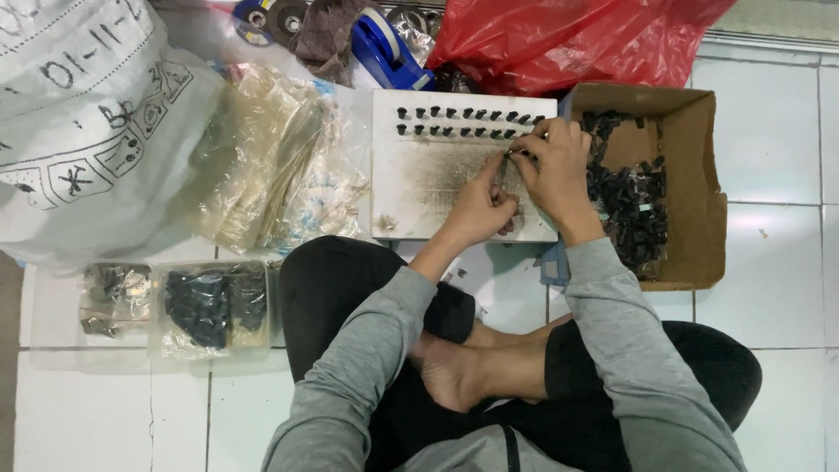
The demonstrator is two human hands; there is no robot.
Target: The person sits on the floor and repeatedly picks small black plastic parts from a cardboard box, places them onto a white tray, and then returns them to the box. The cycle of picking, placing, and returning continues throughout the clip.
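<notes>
A white flat board (419, 188) lies on the tiled floor in front of my crossed legs, with two rows of small black parts (463, 122) standing along its far edge. My left hand (481, 205) rests over the board's right half, its index finger raised toward my right hand. My right hand (555, 166) pinches a small black part at the right end of the second row. Both sleeves are grey.
A cardboard box (686, 188) of several loose black parts sits right of the board. Clear bags (280, 166) lie to the left, beside a big white sack (79, 122). Bagged black parts (210, 306) lie at lower left. A red plastic bag (568, 35) and a blue tape dispenser (389, 48) lie behind.
</notes>
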